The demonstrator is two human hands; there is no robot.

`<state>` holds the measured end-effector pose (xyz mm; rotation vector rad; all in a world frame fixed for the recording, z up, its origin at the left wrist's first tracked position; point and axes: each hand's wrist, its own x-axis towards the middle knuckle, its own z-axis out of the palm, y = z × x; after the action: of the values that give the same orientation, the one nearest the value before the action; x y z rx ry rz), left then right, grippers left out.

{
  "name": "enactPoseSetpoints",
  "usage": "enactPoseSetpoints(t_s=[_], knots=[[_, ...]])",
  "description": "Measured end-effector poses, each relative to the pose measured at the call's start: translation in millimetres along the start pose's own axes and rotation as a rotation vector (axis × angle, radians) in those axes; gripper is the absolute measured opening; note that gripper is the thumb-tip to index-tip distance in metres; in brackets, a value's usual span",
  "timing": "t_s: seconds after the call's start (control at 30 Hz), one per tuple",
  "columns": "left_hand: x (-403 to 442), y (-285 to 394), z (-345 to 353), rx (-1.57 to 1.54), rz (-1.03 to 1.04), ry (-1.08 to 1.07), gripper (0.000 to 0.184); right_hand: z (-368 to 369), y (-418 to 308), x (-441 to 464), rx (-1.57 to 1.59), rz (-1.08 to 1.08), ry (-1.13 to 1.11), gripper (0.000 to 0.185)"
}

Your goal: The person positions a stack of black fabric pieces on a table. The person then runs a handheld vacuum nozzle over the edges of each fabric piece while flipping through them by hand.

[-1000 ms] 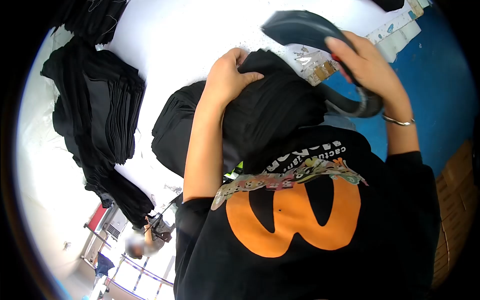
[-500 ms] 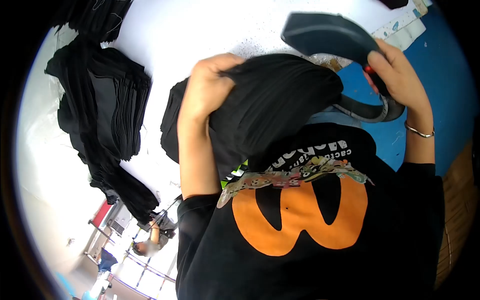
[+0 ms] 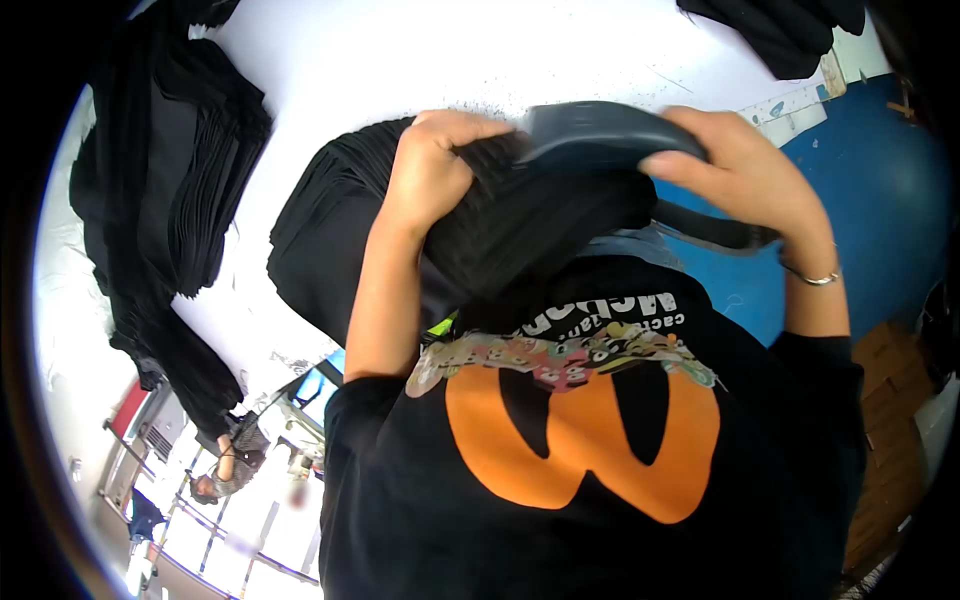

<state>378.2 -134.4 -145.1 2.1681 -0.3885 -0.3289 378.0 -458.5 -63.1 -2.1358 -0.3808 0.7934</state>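
A thick bundle of black cloth pieces (image 3: 545, 235) lies in front of my chest, its layers fanned toward the left. My left hand (image 3: 430, 170) is closed on the upper edge of the bundle, thumb pointing right. In my right hand (image 3: 750, 175) is a dark, curved hand tool with a hose (image 3: 590, 140), blurred by motion. The tool's left end is close to my left thumb, over the top of the cloth; whether it touches the cloth I cannot tell. Its ribbed hose (image 3: 710, 230) curves below my right hand.
The bundle rests partly on a white table (image 3: 400, 60). Another stack of black cloth (image 3: 190, 190) stands at the left, and more black cloth (image 3: 785, 40) lies top right. Blue floor (image 3: 860, 190) and brown boxes (image 3: 885, 390) show at the right. A person (image 3: 235, 465) is at lower left.
My right hand has brought the tool left and down, from beyond the bundle to over its upper edge. My left hand still grips the cloth. The whole view has shifted somewhat.
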Motion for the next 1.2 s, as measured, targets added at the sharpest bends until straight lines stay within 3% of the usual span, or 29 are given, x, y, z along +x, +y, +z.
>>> enactPoseSetpoints(t_s=[0.1, 0.17, 0.23, 0.3, 0.33, 0.37, 0.5, 0.57, 0.73, 0.77, 0.83, 0.9, 0.93, 1.03, 1.07, 1.1, 1.13, 1.2], knots=[[-1, -7, -7, 0.077, -0.083, -0.087, 0.042, 16, -18, 21, -0.018, -0.184, 0.026, 0.057], [-3, 7, -15, 0.199, 0.145, -0.003, 0.04, 2, -11, 17, -0.116, -0.065, 0.005, 0.057], [-3, 6, -20, 0.275, 0.162, -0.002, 0.046, -1, 7, 14, -0.09, -0.101, 0.012, 0.058], [-4, 8, -21, 0.348, 0.181, 0.007, 0.043, 5, -7, 12, -0.096, -0.029, 0.013, 0.058], [-3, 2, -19, 0.339, 0.177, 0.016, 0.043, 9, -30, 23, -0.136, -0.023, -0.095, 0.058], [-2, -8, -18, 0.307, 0.157, -0.003, 0.039, 26, -41, 30, -0.119, -0.112, -0.051, 0.057], [-10, -10, -26, 0.394, 0.142, 0.006, 0.034, 17, -34, 24, -0.127, -0.045, -0.049, 0.055], [-11, -12, -24, 0.38, 0.169, 0.046, 0.034, -10, -38, 12, -0.008, 0.278, -0.109, 0.053], [-7, -16, -25, 0.37, 0.19, 0.003, 0.033, 35, -60, 32, -0.069, -0.01, -0.144, 0.047], [-8, -17, -26, 0.383, 0.195, -0.002, 0.032, 44, -55, 31, -0.085, -0.038, -0.138, 0.057], [-11, -17, -30, 0.393, 0.198, -0.003, 0.03, 39, -28, 12, -0.098, -0.105, 0.024, 0.054], [-19, -14, -34, 0.455, 0.197, 0.059, 0.027, 8, -13, -23, 0.14, 0.321, -0.005, 0.05], [-25, -10, -39, 0.451, 0.202, 0.06, 0.027, -3, 6, -44, 0.146, 0.356, 0.03, 0.048], [-56, 7, -63, 0.418, 0.057, 0.449, 0.027, -10, 37, -93, 0.141, 0.518, 0.183, 0.047], [-73, -3, -63, 0.175, -0.154, 0.589, 0.021, -7, 41, -104, 0.144, 0.521, 0.19, 0.047], [-89, -2, -72, 0.013, -0.428, 0.488, 0.025, -3, 45, -113, 0.172, 0.537, 0.288, 0.045], [-107, -13, -79, 0.002, -0.559, 0.266, 0.039, 1, 47, -119, 0.201, 0.553, 0.389, 0.043], [-125, -24, -63, -0.483, -0.702, 0.007, 0.06, 7, 49, -125, 0.264, 0.534, 0.462, 0.042]])
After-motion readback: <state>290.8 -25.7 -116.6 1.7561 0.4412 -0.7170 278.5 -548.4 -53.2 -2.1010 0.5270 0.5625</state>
